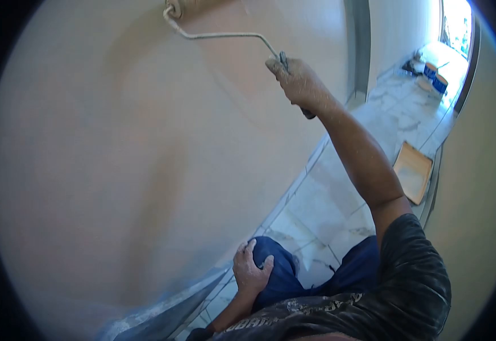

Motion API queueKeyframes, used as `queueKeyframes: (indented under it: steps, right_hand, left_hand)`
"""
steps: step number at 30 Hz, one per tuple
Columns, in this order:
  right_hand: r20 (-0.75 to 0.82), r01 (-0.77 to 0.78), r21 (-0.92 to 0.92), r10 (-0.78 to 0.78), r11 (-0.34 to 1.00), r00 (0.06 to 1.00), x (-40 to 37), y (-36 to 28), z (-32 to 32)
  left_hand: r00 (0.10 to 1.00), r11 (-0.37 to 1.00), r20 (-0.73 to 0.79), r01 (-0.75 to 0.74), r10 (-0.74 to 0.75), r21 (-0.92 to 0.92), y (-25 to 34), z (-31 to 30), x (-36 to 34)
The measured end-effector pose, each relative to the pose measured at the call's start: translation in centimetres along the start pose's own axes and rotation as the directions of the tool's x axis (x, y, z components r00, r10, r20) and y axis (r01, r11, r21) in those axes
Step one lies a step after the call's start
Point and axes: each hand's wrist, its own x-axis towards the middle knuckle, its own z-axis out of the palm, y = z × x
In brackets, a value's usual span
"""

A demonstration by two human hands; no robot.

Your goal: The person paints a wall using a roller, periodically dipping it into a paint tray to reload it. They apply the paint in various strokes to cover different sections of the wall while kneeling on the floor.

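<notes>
My right hand (301, 84) is closed around the dark handle of a paint roller (225, 36), arm stretched forward. The roller's bent wire frame reaches left to its cover (194, 7), which is at the wall and partly cut off by the top of the view. Paint specks cover this hand and forearm. Low in the view, my left hand (250, 270) rests on my bent left knee (273, 250) with its fingers and thumb apart, holding nothing. The wall (117, 187) beside me is pale, with pinkish and darker patches.
A paint tray (413, 172) lies on the marble-look tile floor (316, 210) to the right. Blue buckets (440, 84) stand farther down the passage near a bright doorway (457, 25). Another wall (475, 210) closes the right side. Grey trim (361, 48) edges an opening ahead.
</notes>
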Motion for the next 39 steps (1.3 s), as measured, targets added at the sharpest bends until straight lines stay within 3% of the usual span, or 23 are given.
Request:
queueKeyframes:
  steps: [3, 5, 9, 12, 20, 24, 27, 29, 31, 33, 34, 36, 39]
  right_hand:
    - [0.074, -0.184, -0.031, 0.186, 0.982, 0.98, -4.6, 4.7, 3.0]
    - [0.028, -0.019, -0.068, 0.021, 0.997, 0.999, -7.0, 11.1, 6.0]
    - [0.088, -0.115, 0.022, 0.113, 0.993, 0.99, -12.5, 21.1, 10.1]
    - [0.193, -0.271, -0.091, 0.284, 0.958, 0.939, -16.7, 26.5, 12.7]
    - [0.265, -0.338, -0.24, 0.396, 0.91, 0.879, -27.4, 39.6, 18.5]
    - [0.304, -0.442, -0.256, 0.506, 0.86, 0.808, -30.6, 42.2, 18.2]
    - [0.327, -0.433, -0.311, 0.523, 0.846, 0.787, -32.3, 42.2, 16.3]
    - [0.373, -0.519, -0.357, 0.627, 0.777, 0.683, -34.3, 42.2, 16.1]
    - [0.337, -0.516, -0.418, 0.655, 0.748, 0.676, -36.1, 41.6, 15.8]
    - [0.292, -0.467, -0.418, 0.602, 0.779, 0.743, -37.2, 41.1, 13.5]
    - [0.265, -0.472, -0.435, 0.61, 0.767, 0.747, -36.6, 40.2, 12.0]
    - [0.252, -0.562, -0.443, 0.698, 0.699, 0.67, -36.0, 38.5, 9.2]
    - [0.194, -0.546, -0.495, 0.698, 0.676, 0.689, -34.5, 39.3, 4.2]
  left_hand:
    - [0.998, 0.999, 0.052, -0.024, 0.021, 0.039, -0.7, -0.5, -0.4]
    - [0.992, 0.997, 0.125, 0.008, -0.017, 0.074, -0.9, -1.0, -0.6]
    - [0.984, 0.999, 0.173, 0.044, -0.041, -0.011, -1.0, -1.8, -0.7]
    - [0.98, 0.997, 0.192, 0.062, -0.053, -0.042, -1.3, -2.2, -0.7]
    - [0.957, 0.996, 0.281, -0.043, 0.065, -0.083, -1.0, -1.2, 1.2]
    - [0.932, 0.992, 0.34, -0.11, 0.126, -0.067, -0.4, -0.3, 2.5]
    - [0.914, 0.99, 0.381, -0.129, 0.141, -0.057, 1.2, 0.1, 4.0]
    - [0.908, 0.988, 0.391, -0.143, 0.153, -0.055, 2.0, 0.0, 4.4]
    - [0.905, 0.976, 0.364, -0.199, 0.219, -0.092, 3.0, 0.1, 5.6]
    - [0.851, 0.974, 0.49, -0.225, 0.19, 0.013, 4.5, 1.2, 7.9]
    - [0.839, 0.936, 0.458, -0.349, 0.293, 0.042, 5.5, 2.2, 9.4]
    - [0.797, 0.918, 0.481, -0.393, 0.365, -0.044, 6.8, 3.9, 11.7]
    - [0.757, 0.862, 0.42, -0.477, 0.501, -0.169, 7.3, 6.0, 12.4]
